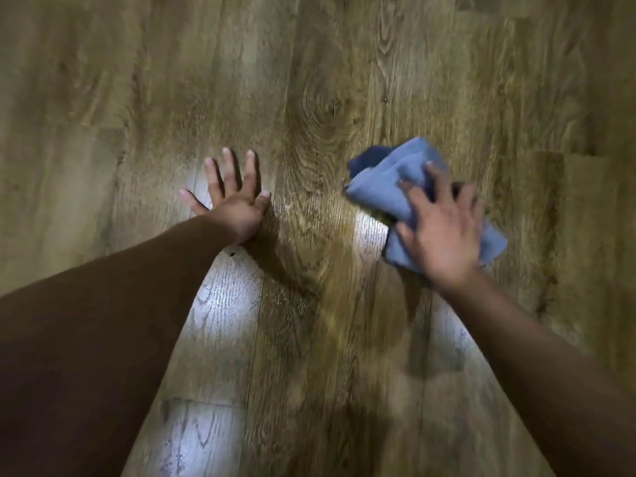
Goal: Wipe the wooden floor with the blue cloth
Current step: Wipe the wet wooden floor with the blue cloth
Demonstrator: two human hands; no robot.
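Observation:
The wooden floor (320, 108) of brown grained planks fills the whole view. A crumpled blue cloth (389, 187) lies on it at the right of centre. My right hand (444, 232) presses down on the cloth with fingers spread over it, and it looks blurred. The cloth sticks out beyond the fingers towards the upper left and past the palm at the right. My left hand (230, 197) rests flat on the bare floor to the left, fingers spread wide, holding nothing. Both forearms reach in from the bottom corners.
Bright patches of reflected light lie on the planks between my arms (220, 304) and just left of the cloth. A small dark speck (232, 253) sits on the floor by my left wrist.

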